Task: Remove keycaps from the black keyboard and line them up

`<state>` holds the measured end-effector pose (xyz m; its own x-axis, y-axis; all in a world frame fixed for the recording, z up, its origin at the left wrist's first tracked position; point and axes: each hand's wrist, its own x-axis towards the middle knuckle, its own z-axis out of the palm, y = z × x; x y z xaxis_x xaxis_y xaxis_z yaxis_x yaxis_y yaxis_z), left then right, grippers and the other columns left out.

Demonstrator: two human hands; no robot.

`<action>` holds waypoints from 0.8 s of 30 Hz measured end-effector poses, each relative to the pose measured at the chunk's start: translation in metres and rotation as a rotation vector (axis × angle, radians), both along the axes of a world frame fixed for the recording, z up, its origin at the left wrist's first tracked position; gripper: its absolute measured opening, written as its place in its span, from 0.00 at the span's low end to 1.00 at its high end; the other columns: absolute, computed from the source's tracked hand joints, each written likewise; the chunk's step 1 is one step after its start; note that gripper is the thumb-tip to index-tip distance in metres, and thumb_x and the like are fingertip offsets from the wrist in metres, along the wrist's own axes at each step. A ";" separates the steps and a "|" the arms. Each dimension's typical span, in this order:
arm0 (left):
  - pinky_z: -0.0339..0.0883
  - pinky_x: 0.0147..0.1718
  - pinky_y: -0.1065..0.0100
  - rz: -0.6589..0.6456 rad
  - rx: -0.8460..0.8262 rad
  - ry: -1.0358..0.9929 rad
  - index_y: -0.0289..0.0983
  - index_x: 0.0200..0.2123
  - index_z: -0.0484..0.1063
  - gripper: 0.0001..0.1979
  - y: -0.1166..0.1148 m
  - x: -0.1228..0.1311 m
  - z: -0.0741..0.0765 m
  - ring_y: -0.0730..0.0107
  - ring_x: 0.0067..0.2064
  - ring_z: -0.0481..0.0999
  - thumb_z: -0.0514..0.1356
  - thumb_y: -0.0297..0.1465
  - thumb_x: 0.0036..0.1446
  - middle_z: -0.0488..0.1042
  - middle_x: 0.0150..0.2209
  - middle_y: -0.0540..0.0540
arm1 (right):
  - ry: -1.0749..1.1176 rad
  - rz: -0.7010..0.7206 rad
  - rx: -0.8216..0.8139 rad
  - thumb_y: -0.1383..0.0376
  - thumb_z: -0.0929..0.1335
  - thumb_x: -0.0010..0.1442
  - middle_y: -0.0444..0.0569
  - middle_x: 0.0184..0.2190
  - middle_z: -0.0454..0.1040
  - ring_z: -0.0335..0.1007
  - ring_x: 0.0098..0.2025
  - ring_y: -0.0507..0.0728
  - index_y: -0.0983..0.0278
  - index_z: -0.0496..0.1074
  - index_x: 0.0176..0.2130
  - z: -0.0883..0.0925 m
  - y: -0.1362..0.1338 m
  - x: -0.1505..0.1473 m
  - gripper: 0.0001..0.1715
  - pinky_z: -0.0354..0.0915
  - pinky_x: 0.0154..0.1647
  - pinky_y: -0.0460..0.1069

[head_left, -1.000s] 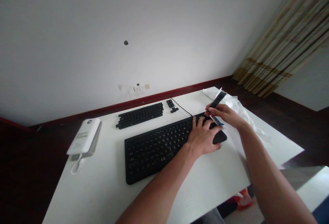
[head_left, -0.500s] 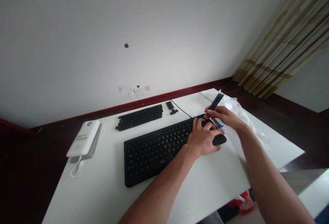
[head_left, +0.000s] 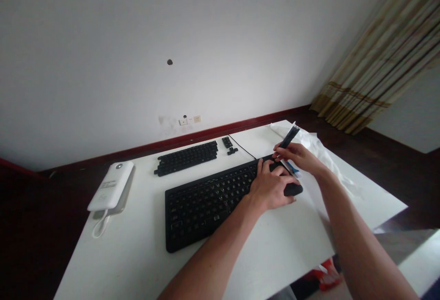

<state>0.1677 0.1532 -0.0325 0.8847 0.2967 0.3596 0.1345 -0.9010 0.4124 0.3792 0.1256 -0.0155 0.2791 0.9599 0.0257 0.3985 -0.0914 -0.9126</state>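
A black keyboard [head_left: 202, 203] lies at an angle on the white table, its keycaps off over most of the part I can see. My left hand [head_left: 270, 185] is spread over its right end, fingers apart and pressing on it. Just beyond, my right hand [head_left: 295, 155] grips a slim dark brush-like tool [head_left: 289, 137], tilted with its wider end up. The tool's lower tip is hidden by my fingers. A small blue-and-white piece [head_left: 292, 168] shows between my hands; I cannot tell what it is.
Loose black keycaps [head_left: 187, 157] lie in rows behind the keyboard, with a smaller group [head_left: 227, 142] and arrow keys [head_left: 232, 151] beside them. A cable [head_left: 242, 147] runs back. A white power bank [head_left: 112, 185] sits left; crumpled white plastic [head_left: 319, 148] lies right.
Both hands stay almost where they were, on and over the keyboard's right end. The view has shifted very slightly.
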 end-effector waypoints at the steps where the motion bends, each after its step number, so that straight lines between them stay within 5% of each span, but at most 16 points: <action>1: 0.47 0.70 0.38 0.004 -0.020 -0.013 0.52 0.52 0.80 0.21 0.000 0.000 0.001 0.45 0.64 0.63 0.71 0.45 0.54 0.75 0.58 0.52 | 0.003 -0.009 0.001 0.37 0.74 0.57 0.54 0.36 0.84 0.81 0.38 0.65 0.61 0.78 0.42 -0.001 0.001 0.000 0.31 0.74 0.40 0.58; 6: 0.42 0.71 0.39 0.040 -0.173 -0.064 0.49 0.46 0.81 0.14 -0.002 0.000 0.008 0.53 0.59 0.70 0.65 0.45 0.60 0.79 0.52 0.51 | 0.022 -0.033 0.018 0.37 0.75 0.56 0.53 0.35 0.83 0.81 0.38 0.65 0.61 0.78 0.41 -0.003 0.002 0.000 0.31 0.75 0.42 0.58; 10: 0.38 0.72 0.39 0.064 -0.119 -0.080 0.48 0.43 0.81 0.09 -0.007 0.001 0.007 0.55 0.59 0.71 0.63 0.40 0.62 0.78 0.51 0.51 | 0.007 -0.026 0.031 0.38 0.74 0.57 0.53 0.35 0.83 0.81 0.37 0.65 0.62 0.78 0.42 -0.006 0.002 0.002 0.31 0.75 0.41 0.58; 18: 0.67 0.56 0.58 0.278 -0.094 -0.206 0.43 0.45 0.79 0.10 0.004 0.000 0.014 0.60 0.52 0.74 0.59 0.29 0.65 0.79 0.45 0.47 | -0.019 -0.168 0.167 0.37 0.73 0.58 0.55 0.37 0.83 0.78 0.32 0.59 0.64 0.79 0.43 -0.010 0.009 -0.001 0.34 0.72 0.33 0.52; 21: 0.69 0.53 0.58 0.084 -0.035 -0.171 0.42 0.43 0.79 0.10 -0.015 0.005 0.013 0.61 0.47 0.78 0.57 0.30 0.66 0.81 0.42 0.48 | -0.064 -0.287 0.233 0.37 0.70 0.60 0.52 0.34 0.81 0.72 0.27 0.55 0.65 0.79 0.49 -0.009 0.010 0.002 0.37 0.67 0.28 0.50; 24: 0.72 0.46 0.59 -0.180 -0.048 -0.049 0.42 0.43 0.78 0.11 -0.048 0.013 0.003 0.59 0.42 0.82 0.55 0.33 0.65 0.83 0.39 0.45 | -0.275 -0.409 0.123 0.37 0.66 0.63 0.50 0.28 0.79 0.70 0.25 0.57 0.63 0.81 0.50 -0.006 0.006 0.007 0.37 0.65 0.27 0.50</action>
<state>0.1805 0.1050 -0.0292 0.9068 0.1533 0.3928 -0.0484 -0.8876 0.4580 0.3864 0.1312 -0.0214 0.5987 0.7587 0.2568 0.5797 -0.1891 -0.7926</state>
